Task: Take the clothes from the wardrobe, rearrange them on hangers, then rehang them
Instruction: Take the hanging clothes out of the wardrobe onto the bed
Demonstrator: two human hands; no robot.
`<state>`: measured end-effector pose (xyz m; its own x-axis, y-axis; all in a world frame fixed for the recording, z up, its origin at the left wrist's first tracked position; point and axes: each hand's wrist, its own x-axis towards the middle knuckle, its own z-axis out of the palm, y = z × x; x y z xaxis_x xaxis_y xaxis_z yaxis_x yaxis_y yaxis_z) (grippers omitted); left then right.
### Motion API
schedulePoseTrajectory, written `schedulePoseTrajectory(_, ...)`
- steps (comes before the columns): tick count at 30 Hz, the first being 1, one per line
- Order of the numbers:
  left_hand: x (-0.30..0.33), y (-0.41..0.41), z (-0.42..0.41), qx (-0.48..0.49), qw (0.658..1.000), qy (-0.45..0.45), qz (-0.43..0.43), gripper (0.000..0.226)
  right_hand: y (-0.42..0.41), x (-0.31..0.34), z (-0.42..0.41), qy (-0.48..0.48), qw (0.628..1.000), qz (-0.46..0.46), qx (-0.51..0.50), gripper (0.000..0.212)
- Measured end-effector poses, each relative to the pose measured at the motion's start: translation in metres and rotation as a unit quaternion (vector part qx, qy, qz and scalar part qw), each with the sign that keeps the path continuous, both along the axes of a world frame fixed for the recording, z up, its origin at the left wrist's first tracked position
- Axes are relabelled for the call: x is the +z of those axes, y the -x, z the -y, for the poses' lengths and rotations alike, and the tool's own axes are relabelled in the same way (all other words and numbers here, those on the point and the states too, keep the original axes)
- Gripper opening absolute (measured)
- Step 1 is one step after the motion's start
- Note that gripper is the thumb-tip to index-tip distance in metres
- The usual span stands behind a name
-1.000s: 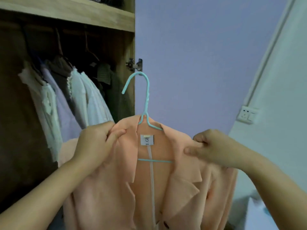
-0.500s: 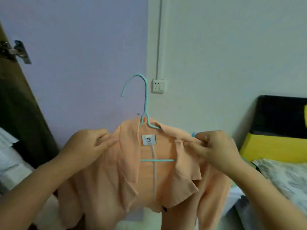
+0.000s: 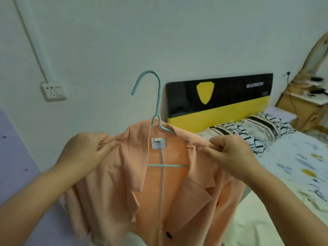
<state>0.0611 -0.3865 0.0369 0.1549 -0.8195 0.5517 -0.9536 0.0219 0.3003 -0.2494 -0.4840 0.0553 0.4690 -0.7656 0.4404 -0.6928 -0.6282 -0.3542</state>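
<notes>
A peach jacket (image 3: pixel 170 189) hangs on a light blue hanger (image 3: pixel 157 103) held up in front of me, its hook standing upright and its white neck label facing me. My left hand (image 3: pixel 85 153) pinches the jacket's left shoulder. My right hand (image 3: pixel 230 155) pinches the right shoulder near the collar. The jacket's front hangs open, showing the hanger's crossbar and a dark button low down. The wardrobe is out of view.
A bed (image 3: pixel 276 167) with patterned bedding lies to the right, its black and yellow headboard (image 3: pixel 230 98) against the white wall. A wall socket (image 3: pixel 53 90) sits at left. A wooden side table (image 3: pixel 305 103) with small items stands far right.
My view has swung right from the wardrobe to the wall and bed. Both hands have kept hold of the jacket's shoulders and carried it along on its hanger.
</notes>
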Motion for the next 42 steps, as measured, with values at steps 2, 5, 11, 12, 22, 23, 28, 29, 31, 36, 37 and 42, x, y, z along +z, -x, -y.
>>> schedulePoseTrajectory(2, -0.003, 0.033, 0.027, -0.032, 0.999, 0.000, 0.005, 0.042, 0.040, 0.001, 0.004, -0.008, 1.000, 0.005, -0.027, 0.059)
schedulePoseTrajectory(5, -0.005, 0.088, 0.063, -0.081, 0.997, -0.001, 0.001, 0.043, 0.101, 0.004, 0.005, -0.012, 0.998, -0.001, -0.066, 0.058)
schedulePoseTrajectory(11, -0.006, 0.197, 0.113, -0.173, 0.985, 0.009, -0.011, 0.039, 0.208, 0.007, -0.002, -0.001, 0.989, -0.003, -0.148, 0.059)
schedulePoseTrajectory(12, -0.006, 0.214, 0.120, -0.183, 0.983, 0.008, -0.006, 0.042, 0.223, 0.007, -0.005, 0.000, 0.987, -0.002, -0.163, 0.059)
schedulePoseTrajectory(22, 0.020, 0.341, 0.203, -0.357, 0.933, 0.016, -0.029, 0.049, 0.329, 0.032, -0.014, 0.025, 0.948, 0.017, -0.316, 0.056)
schedulePoseTrajectory(23, 0.023, 0.352, 0.212, -0.369, 0.929, 0.010, -0.024, 0.045, 0.336, 0.035, -0.014, 0.029, 0.942, 0.019, -0.333, 0.055)
schedulePoseTrajectory(28, 0.038, 0.398, 0.260, -0.442, 0.897, 0.021, -0.009, 0.055, 0.365, 0.052, -0.013, 0.065, 0.904, -0.011, -0.423, 0.054)
schedulePoseTrajectory(29, 0.039, 0.407, 0.270, -0.456, 0.890, 0.030, -0.008, 0.055, 0.370, 0.054, -0.011, 0.075, 0.895, -0.019, -0.440, 0.052)
schedulePoseTrajectory(31, 0.041, 0.425, 0.286, -0.480, 0.876, 0.042, -0.013, 0.051, 0.381, 0.053, -0.004, 0.090, 0.880, -0.019, -0.465, 0.053)
schedulePoseTrajectory(36, 0.026, 0.472, 0.325, -0.507, 0.861, 0.028, -0.006, 0.054, 0.412, 0.033, 0.019, 0.092, 0.851, -0.002, -0.517, 0.049)
schedulePoseTrajectory(37, 0.021, 0.482, 0.333, -0.510, 0.860, 0.023, -0.007, 0.051, 0.420, 0.026, 0.026, 0.083, 0.848, 0.011, -0.524, 0.051)
schedulePoseTrajectory(42, -0.008, 0.546, 0.379, -0.487, 0.873, -0.025, 0.017, 0.053, 0.481, -0.017, 0.072, 0.029, 0.825, 0.079, -0.559, 0.039)
